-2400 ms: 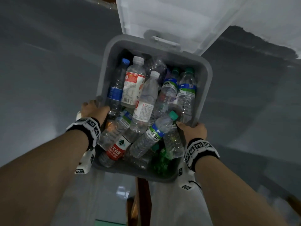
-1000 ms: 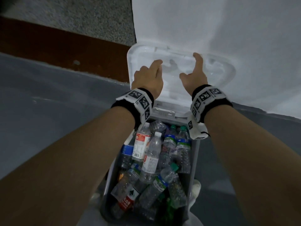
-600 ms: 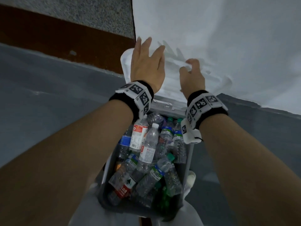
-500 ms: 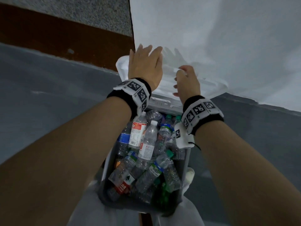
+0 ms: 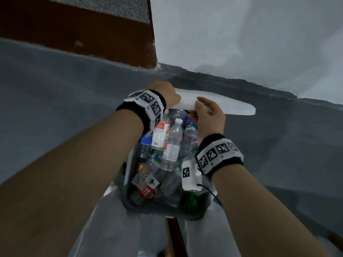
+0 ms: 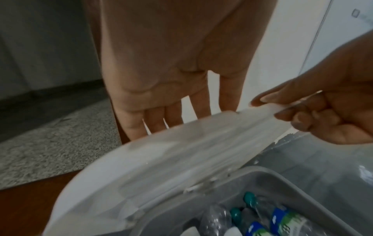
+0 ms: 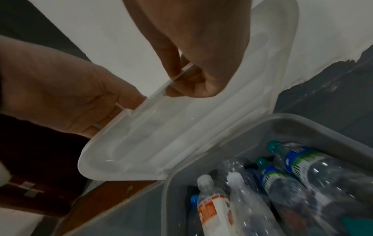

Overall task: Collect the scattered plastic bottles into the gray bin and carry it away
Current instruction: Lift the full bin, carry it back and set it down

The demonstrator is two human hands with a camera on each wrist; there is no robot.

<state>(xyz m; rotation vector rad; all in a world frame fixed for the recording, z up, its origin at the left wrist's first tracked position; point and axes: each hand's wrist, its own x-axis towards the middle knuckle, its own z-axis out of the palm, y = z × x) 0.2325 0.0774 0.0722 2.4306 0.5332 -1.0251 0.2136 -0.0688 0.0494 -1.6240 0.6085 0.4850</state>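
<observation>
The gray bin [image 5: 152, 211] stands between my knees, packed with several plastic bottles [image 5: 171, 143]. Its white hinged lid [image 5: 228, 105] hangs half lowered over the far end. My left hand [image 5: 172, 98] lies on the lid's outer face near its left side; in the left wrist view its fingers [image 6: 157, 118] run straight down behind the lid [image 6: 181, 159]. My right hand [image 5: 199, 106] pinches the lid's free edge between thumb and curled fingers, as the right wrist view shows: right hand [image 7: 181, 76], lid [image 7: 161, 135]. Bottles [image 7: 302, 178] lie under the bin rim [image 7: 302, 123].
A white wall [image 5: 241, 34] rises just beyond the bin, with a brown baseboard [image 5: 74, 30] to its left. Gray floor [image 5: 55, 99] spreads on both sides. My light trouser legs [image 5: 115, 229] flank the bin, with a wooden strip [image 5: 172, 236] between them.
Both hands left the bin's sides, reached up to the upright lid against the wall and swung it down toward me. It now hangs about level over the bin's far end.
</observation>
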